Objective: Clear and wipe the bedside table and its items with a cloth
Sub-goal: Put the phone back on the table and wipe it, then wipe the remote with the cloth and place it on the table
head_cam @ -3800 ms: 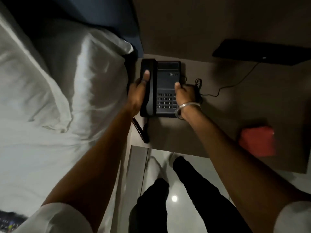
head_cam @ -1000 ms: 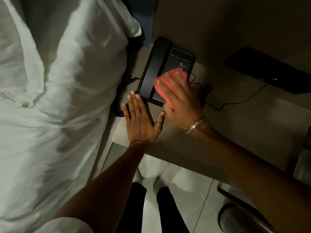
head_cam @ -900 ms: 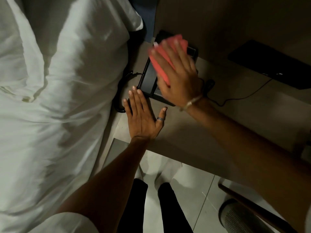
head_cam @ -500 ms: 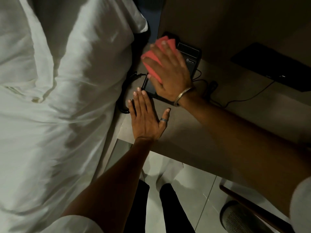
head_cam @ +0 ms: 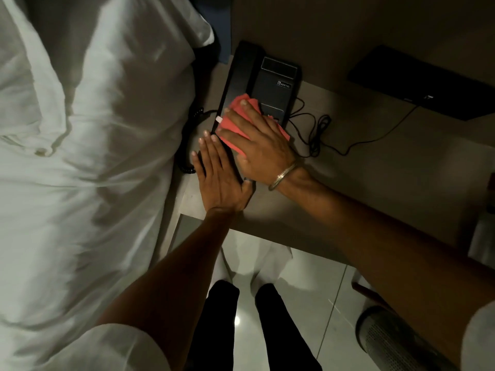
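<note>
A black desk telephone [head_cam: 270, 79] stands at the back left corner of the brown bedside table [head_cam: 375, 178], its handset along the left side. My right hand [head_cam: 261, 145] lies flat on a folded red cloth [head_cam: 238, 113] and presses it onto the phone's near half, over the keypad. My left hand [head_cam: 219, 178] rests flat on the tabletop just in front of the phone, fingers together, fingertips touching its near edge. The coiled handset cord [head_cam: 187, 145] hangs off the table's left side.
A white-sheeted bed [head_cam: 88, 156] runs along the left, tight against the table. A thin black cable [head_cam: 318, 129] lies bunched right of the phone and runs to a flat black device [head_cam: 423, 84] at the back right. A grey bin [head_cam: 396, 344] stands on the tiled floor.
My right hand has drawn the red cloth from the phone's far end back toward me, onto the keypad end. My left hand has stayed flat on the table.
</note>
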`<state>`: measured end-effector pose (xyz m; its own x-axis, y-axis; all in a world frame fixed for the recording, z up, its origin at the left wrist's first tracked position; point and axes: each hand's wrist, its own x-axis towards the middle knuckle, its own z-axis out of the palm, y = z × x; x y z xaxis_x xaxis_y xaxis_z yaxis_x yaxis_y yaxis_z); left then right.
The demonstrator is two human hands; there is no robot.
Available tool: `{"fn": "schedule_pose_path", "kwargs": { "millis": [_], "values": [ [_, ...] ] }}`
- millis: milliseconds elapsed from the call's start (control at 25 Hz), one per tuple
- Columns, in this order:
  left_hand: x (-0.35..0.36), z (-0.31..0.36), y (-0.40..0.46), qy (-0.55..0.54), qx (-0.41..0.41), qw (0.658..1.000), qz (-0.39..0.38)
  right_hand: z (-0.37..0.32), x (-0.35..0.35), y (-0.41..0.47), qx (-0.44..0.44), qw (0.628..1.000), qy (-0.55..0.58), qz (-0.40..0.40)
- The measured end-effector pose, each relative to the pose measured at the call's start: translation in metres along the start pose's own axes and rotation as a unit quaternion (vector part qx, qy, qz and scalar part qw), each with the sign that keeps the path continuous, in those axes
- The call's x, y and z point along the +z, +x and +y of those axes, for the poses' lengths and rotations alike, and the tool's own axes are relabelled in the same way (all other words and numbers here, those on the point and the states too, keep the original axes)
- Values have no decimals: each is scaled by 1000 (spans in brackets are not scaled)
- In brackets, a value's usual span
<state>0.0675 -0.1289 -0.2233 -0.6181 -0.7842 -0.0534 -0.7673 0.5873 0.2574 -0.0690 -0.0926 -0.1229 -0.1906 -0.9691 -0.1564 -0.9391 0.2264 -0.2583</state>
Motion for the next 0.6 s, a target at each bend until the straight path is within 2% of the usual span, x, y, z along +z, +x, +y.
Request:
{"fn": "schedule_pose_path", "kwargs": {
  "millis": [80, 160, 240, 280, 360, 400, 440, 480, 560, 600],
  "values": [
    [-1, 1, 0, 14, 0, 1000, -3, -2, -6, -27, 25, 998, 46, 42],
    [-14, 5, -1, -2, -9, 1000, -24, -6, -11, -59, 37, 985, 100, 139],
    [-39, 11, -9, -38, -36, 998, -40, -17, -18, -85, 110, 948, 225, 198],
    [-58, 12, -17, -56, -47, 997, -37, -26, -24, -96, 186, 896, 355, 191],
    [-107, 13, -38, -82, -56, 995, 7, -49, -34, -108, 328, 709, 605, 154],
    [-132, 12, -47, -87, -57, 994, 38, -59, -36, -110, 383, 623, 669, 131],
    [-155, 8, -54, -85, -65, 992, 70, -69, -33, -108, 426, 563, 702, 96],
    [-181, -5, -61, -77, -89, 987, 106, -81, -30, -101, 444, 507, 737, 52],
    [-217, -28, -71, -72, -149, 971, 170, -102, -29, -88, 410, 380, 829, -15],
    [-234, -47, -78, -68, -190, 958, 205, -119, -30, -80, 376, 373, 847, -43]
  ]
}}
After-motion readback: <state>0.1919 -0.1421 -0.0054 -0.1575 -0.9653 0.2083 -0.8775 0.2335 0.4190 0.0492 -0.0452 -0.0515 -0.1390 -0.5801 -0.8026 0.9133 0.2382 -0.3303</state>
